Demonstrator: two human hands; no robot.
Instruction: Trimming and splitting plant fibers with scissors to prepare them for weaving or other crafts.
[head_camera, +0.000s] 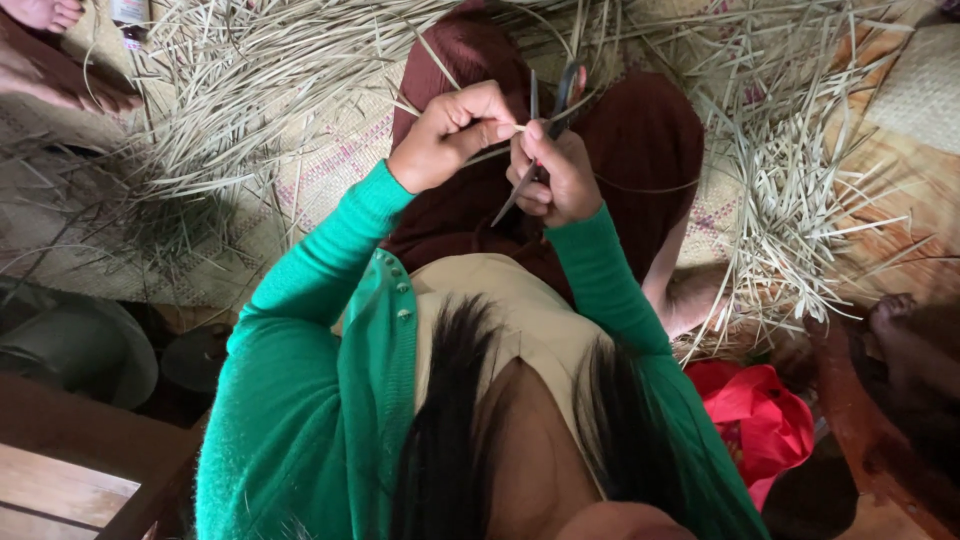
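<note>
- A thin pale reed strip sits above the person's lap, pinched between thumb and forefinger of the left hand.
- The right hand, touching the left, is closed around dark scissors; their blades point up, slightly parted, at the strip.
- Below lies a dark maroon skirt; green sleeves cover both arms.
- Loose reed strips lie heaped on a woven mat on both sides.
- A red bag lies at the right; another person's bare foot shows top left.
</note>
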